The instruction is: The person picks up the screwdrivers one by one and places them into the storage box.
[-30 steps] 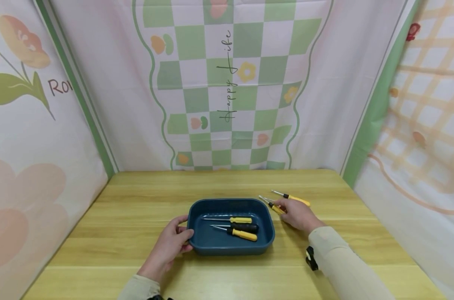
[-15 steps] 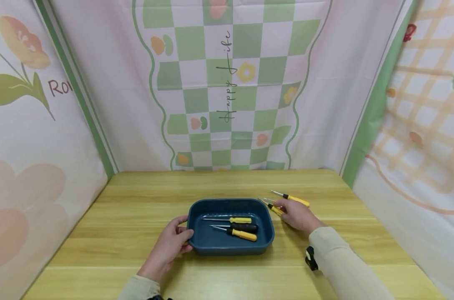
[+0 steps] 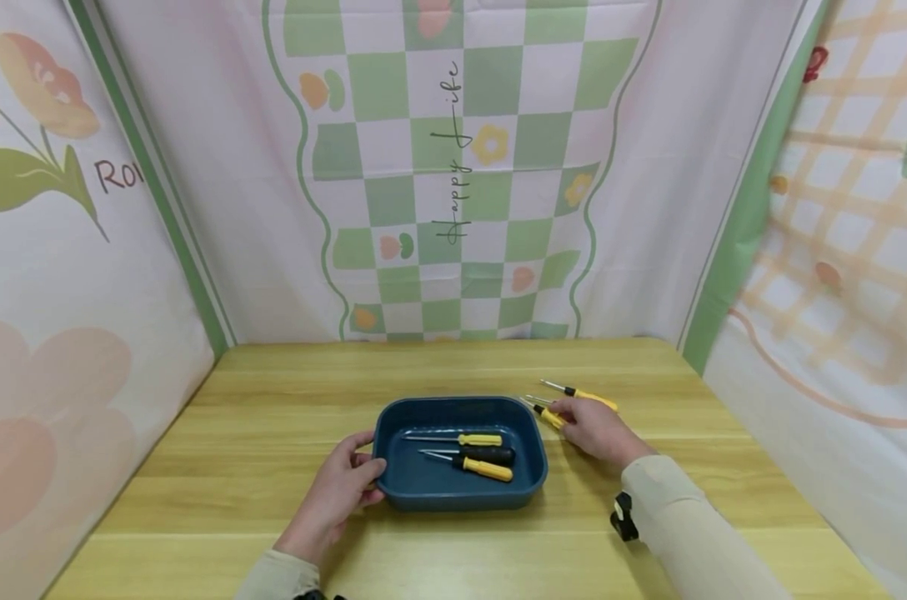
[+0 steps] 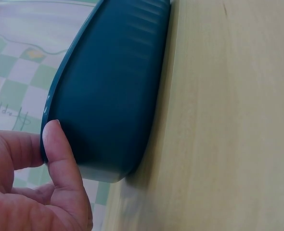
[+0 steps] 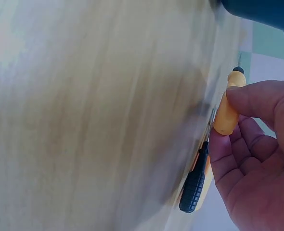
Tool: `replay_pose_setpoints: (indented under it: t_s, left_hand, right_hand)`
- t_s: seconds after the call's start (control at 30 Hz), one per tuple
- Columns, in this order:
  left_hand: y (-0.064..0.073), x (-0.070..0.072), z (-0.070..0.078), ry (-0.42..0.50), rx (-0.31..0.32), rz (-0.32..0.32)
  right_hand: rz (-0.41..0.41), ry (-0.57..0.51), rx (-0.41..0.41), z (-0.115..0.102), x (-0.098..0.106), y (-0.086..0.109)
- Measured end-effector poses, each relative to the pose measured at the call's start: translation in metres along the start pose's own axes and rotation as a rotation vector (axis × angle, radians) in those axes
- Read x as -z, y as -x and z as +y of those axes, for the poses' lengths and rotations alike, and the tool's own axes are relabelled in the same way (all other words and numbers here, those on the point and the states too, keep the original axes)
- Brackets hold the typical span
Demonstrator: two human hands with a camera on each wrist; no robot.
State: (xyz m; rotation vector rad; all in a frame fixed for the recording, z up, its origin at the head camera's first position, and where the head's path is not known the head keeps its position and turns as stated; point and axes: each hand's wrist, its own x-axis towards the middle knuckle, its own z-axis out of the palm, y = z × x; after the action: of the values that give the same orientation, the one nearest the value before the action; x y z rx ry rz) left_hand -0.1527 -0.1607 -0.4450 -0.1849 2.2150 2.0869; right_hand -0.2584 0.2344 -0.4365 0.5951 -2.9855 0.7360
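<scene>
A deep blue rectangular box (image 3: 461, 502) stands on the table, with three screwdrivers lying in it: a yellow one (image 3: 480, 440), a black-handled one (image 3: 488, 455) and a yellow-and-black one (image 3: 488, 469). My left hand (image 3: 341, 483) grips the box's left end, its thumb at the rim (image 4: 46, 110). To the right of the box, my right hand (image 3: 594, 429) pinches the yellow handle of a screwdriver (image 5: 226, 113) between thumb and fingers. Just below that hand in the right wrist view lies a black-handled screwdriver (image 5: 194, 185), with a yellow-orange handle partly hidden behind it.
Beyond the right hand, another yellow screwdriver (image 3: 583, 395) lies on the wooden table (image 3: 288, 392). Patterned cloth (image 3: 491, 200) hangs behind the table and along both sides.
The tip of the screwdriver in my right hand has shifted slightly toward me. The hand itself has hardly moved, and the left hand and box stay in place.
</scene>
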Motion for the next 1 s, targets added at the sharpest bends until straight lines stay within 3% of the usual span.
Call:
replay_pose_setpoints:
  t_s: [1.0]
  left_hand:
    - [-0.002, -0.001, 0.0, 0.006, -0.01, 0.01]
  right_hand:
    - [0.06, -0.148, -0.039, -0.01, 0.019, 0.002]
